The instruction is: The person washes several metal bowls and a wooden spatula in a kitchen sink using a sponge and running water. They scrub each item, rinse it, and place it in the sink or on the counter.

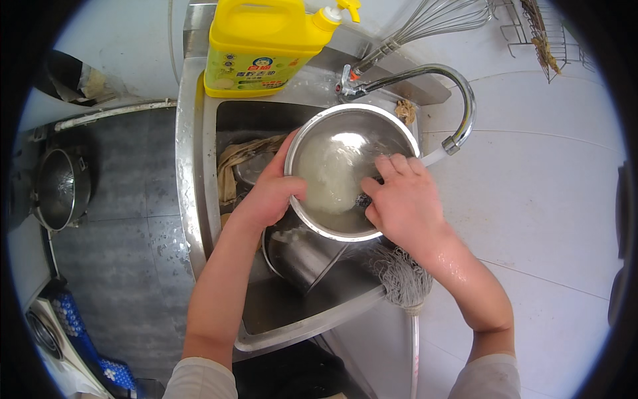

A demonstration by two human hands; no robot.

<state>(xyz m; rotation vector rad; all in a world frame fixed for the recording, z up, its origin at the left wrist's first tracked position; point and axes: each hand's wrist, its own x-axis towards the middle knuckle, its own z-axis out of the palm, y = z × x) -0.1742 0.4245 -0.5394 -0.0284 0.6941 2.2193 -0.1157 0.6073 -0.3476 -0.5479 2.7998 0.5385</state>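
Note:
My left hand [275, 192] grips the rim of a round stainless steel bowl [324, 117], thumb inside and fingers behind the wall. Cloudy liquid [326, 174] covers part of the bowl's inside. On the bowl's right side my right hand [406, 199] presses a dark scouring pad [364, 199], mostly hidden under the fingers, to the inner wall. The bowl is held above a stainless steel sink [294, 326]. Below it a steel pot [304, 259] lies tilted in the sink, beside a brown cloth [239, 157].
A yellow detergent jug [264, 55] with a pump stands on the sink's back ledge. The curved faucet [466, 95] arches at the right, near a wire whisk [438, 20]. A grey string mop [403, 277] leans at the sink's front right. A wok [57, 189] is at far left.

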